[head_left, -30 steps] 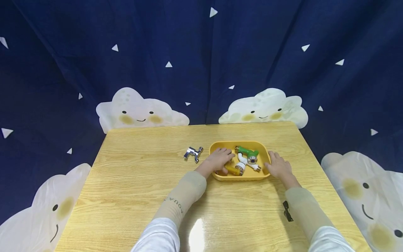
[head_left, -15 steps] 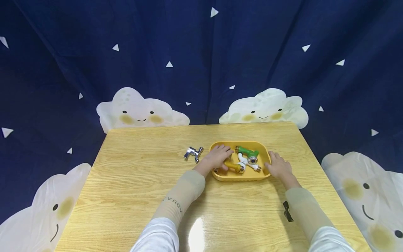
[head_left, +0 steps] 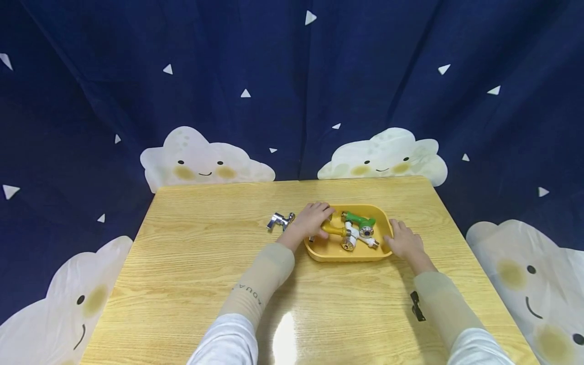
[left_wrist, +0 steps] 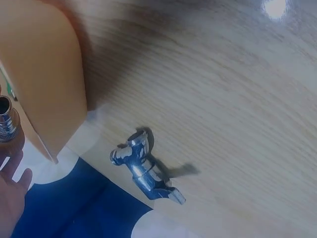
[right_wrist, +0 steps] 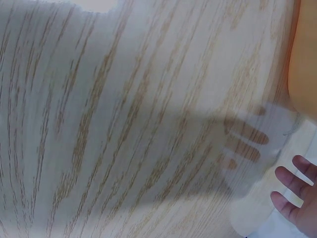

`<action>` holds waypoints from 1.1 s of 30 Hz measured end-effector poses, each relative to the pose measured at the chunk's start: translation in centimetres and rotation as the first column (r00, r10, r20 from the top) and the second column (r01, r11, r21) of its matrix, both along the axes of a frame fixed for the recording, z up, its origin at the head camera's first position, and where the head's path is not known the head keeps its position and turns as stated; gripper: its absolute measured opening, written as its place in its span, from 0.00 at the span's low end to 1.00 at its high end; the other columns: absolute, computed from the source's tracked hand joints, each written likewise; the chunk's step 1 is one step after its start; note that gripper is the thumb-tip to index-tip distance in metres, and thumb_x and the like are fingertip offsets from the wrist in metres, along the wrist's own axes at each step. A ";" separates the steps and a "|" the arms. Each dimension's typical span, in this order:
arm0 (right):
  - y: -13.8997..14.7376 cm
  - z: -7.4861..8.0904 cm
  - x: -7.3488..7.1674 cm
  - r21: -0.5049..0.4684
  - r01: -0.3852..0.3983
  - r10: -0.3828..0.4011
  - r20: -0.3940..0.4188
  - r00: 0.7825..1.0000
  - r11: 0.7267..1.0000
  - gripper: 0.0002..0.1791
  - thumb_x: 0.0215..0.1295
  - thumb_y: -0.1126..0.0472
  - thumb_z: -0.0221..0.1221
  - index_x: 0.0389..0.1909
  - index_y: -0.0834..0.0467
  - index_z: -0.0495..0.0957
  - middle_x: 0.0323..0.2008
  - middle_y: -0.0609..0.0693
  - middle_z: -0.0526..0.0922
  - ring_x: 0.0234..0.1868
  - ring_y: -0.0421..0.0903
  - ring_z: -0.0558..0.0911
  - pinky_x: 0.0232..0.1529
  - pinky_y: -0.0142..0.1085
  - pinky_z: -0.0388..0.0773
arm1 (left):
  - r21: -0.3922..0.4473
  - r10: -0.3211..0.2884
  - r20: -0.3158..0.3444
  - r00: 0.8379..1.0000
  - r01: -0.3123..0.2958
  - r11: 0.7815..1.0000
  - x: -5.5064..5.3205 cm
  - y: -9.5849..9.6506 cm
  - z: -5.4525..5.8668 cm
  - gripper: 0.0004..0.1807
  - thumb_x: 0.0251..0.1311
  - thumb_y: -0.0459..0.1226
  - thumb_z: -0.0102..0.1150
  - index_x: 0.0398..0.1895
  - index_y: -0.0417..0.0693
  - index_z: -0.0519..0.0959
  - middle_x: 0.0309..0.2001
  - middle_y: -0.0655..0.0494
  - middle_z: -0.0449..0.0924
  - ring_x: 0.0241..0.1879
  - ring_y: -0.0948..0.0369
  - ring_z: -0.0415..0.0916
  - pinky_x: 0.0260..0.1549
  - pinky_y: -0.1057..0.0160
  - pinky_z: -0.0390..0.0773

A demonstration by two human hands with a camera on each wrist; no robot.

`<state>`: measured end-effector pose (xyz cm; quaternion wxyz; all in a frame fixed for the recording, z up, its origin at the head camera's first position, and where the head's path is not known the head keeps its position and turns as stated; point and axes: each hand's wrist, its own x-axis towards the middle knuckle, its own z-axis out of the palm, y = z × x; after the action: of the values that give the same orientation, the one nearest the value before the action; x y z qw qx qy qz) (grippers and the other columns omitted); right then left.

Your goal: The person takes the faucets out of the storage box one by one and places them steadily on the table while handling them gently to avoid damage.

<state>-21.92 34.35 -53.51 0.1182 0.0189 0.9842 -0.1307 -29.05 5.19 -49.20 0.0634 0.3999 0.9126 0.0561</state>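
Note:
My left hand (head_left: 312, 219) grips a yellow tap (head_left: 335, 230) over the left end of a yellow plastic tray (head_left: 353, 258); the palm hides part of the tap. At the left edge of the left wrist view, a metal threaded end (left_wrist: 7, 126) shows by the fingers. Below the yellow tap lie a white tap (head_left: 350, 240) and a green tap (head_left: 359, 220), both inside the tray. My right hand (head_left: 403, 241) rests at the tray's right rim, its thumb over the edge. Its fingers (right_wrist: 287, 179) are spread and fairly straight in the right wrist view.
A chrome tap (head_left: 278, 221) lies on the wooden table (head_left: 210, 263) just left of the tray, close by my left wrist. A dark blue curtain (head_left: 292, 76) with cloud shapes hangs behind the table's far edge.
My left hand has moved left and a little away from me, taking the yellow tap with it. More of the white tap now shows. The right hand has stayed at the rim.

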 end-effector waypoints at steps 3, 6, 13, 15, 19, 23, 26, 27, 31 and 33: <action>0.0 0.0 0.0 -0.001 -0.002 0.002 0.000 1.000 1.000 0.37 0.66 0.49 0.40 0.68 0.66 0.44 0.64 0.71 0.50 0.60 0.71 0.57 0.54 0.67 0.54 | 0.021 0.010 -0.003 1.000 -0.010 1.000 -0.3 -0.4 0.3 0.45 0.43 0.53 0.67 0.65 0.50 0.61 0.61 0.53 0.62 0.62 0.55 0.57 0.63 0.55 0.55; 0.0 0.0 -0.1 -0.001 -0.002 0.002 -0.002 1.000 1.000 0.37 0.66 0.49 0.41 0.68 0.66 0.44 0.64 0.71 0.50 0.59 0.72 0.57 0.53 0.67 0.54 | 0.036 0.023 -0.006 1.000 -0.023 0.999 -0.6 -0.9 0.5 0.45 0.43 0.53 0.68 0.65 0.49 0.62 0.61 0.53 0.63 0.61 0.55 0.58 0.63 0.54 0.55; 0.0 0.0 -0.2 0.000 -0.004 0.004 -0.001 1.000 1.000 0.37 0.65 0.49 0.41 0.68 0.66 0.44 0.64 0.70 0.51 0.59 0.72 0.58 0.53 0.68 0.54 | 0.055 0.067 0.005 0.998 -0.067 0.996 -1.2 -2.3 1.2 0.44 0.44 0.51 0.68 0.65 0.48 0.61 0.62 0.51 0.61 0.63 0.54 0.56 0.64 0.54 0.52; 0.0 0.0 -0.2 -0.001 -0.003 0.003 -0.002 1.000 1.000 0.37 0.66 0.49 0.41 0.68 0.66 0.44 0.64 0.70 0.51 0.59 0.72 0.59 0.53 0.67 0.54 | 0.059 0.079 0.012 0.997 -0.080 0.995 -1.3 -2.8 1.3 0.45 0.44 0.51 0.67 0.66 0.48 0.61 0.63 0.51 0.61 0.63 0.53 0.56 0.65 0.54 0.51; 0.0 0.1 -0.1 0.004 -0.005 0.005 -0.007 1.000 1.000 0.36 0.66 0.49 0.41 0.68 0.66 0.45 0.63 0.70 0.53 0.58 0.71 0.60 0.53 0.67 0.55 | 0.086 0.092 0.000 0.996 -0.092 0.992 -1.7 -3.6 1.2 0.44 0.44 0.50 0.68 0.65 0.47 0.61 0.61 0.51 0.62 0.61 0.53 0.58 0.64 0.54 0.53; 0.0 0.0 -0.2 0.006 -0.008 0.008 -0.010 1.000 1.000 0.36 0.66 0.49 0.41 0.67 0.66 0.45 0.63 0.70 0.53 0.58 0.71 0.60 0.52 0.67 0.56 | 0.107 0.115 -0.016 0.993 -0.113 0.988 -2.1 -4.5 0.8 0.43 0.44 0.49 0.68 0.64 0.47 0.62 0.61 0.50 0.62 0.61 0.53 0.58 0.63 0.53 0.54; 0.0 0.0 -0.2 0.001 -0.009 0.009 -0.009 1.000 1.000 0.36 0.66 0.49 0.41 0.68 0.66 0.45 0.63 0.70 0.52 0.58 0.71 0.59 0.52 0.67 0.56 | 0.114 0.141 -0.015 0.990 -0.139 0.984 -2.2 -5.1 0.7 0.44 0.44 0.49 0.68 0.64 0.46 0.62 0.62 0.48 0.61 0.62 0.52 0.57 0.63 0.53 0.54; 0.0 0.0 -0.1 0.000 -0.009 0.009 -0.008 1.000 1.000 0.36 0.66 0.49 0.41 0.68 0.66 0.45 0.63 0.70 0.52 0.58 0.71 0.59 0.52 0.67 0.56 | 0.112 0.152 -0.016 0.988 -0.149 0.982 -2.2 -5.3 0.7 0.44 0.44 0.50 0.68 0.65 0.46 0.62 0.62 0.48 0.61 0.62 0.52 0.57 0.63 0.53 0.54; 0.0 0.1 -0.1 -0.006 -0.006 0.006 -0.004 1.000 1.000 0.37 0.66 0.49 0.40 0.68 0.66 0.44 0.64 0.70 0.51 0.59 0.71 0.58 0.53 0.68 0.54 | 0.125 0.182 -0.008 0.983 -0.180 0.976 -2.2 -6.0 0.6 0.45 0.43 0.50 0.68 0.65 0.46 0.61 0.62 0.48 0.61 0.62 0.51 0.57 0.63 0.53 0.55; 0.0 0.1 -0.1 -0.006 -0.007 0.007 -0.003 1.000 1.000 0.37 0.66 0.49 0.40 0.68 0.66 0.44 0.64 0.70 0.51 0.59 0.71 0.58 0.53 0.68 0.54 | 0.129 0.193 -0.013 0.981 -0.190 0.973 -2.1 -6.4 0.5 0.45 0.43 0.51 0.68 0.65 0.46 0.61 0.62 0.48 0.62 0.62 0.51 0.58 0.62 0.53 0.56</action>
<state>-22.03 34.38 -53.44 0.1172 0.0151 0.9840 -0.1335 -31.17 -1.17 -48.74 0.0207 0.3140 0.9422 0.1149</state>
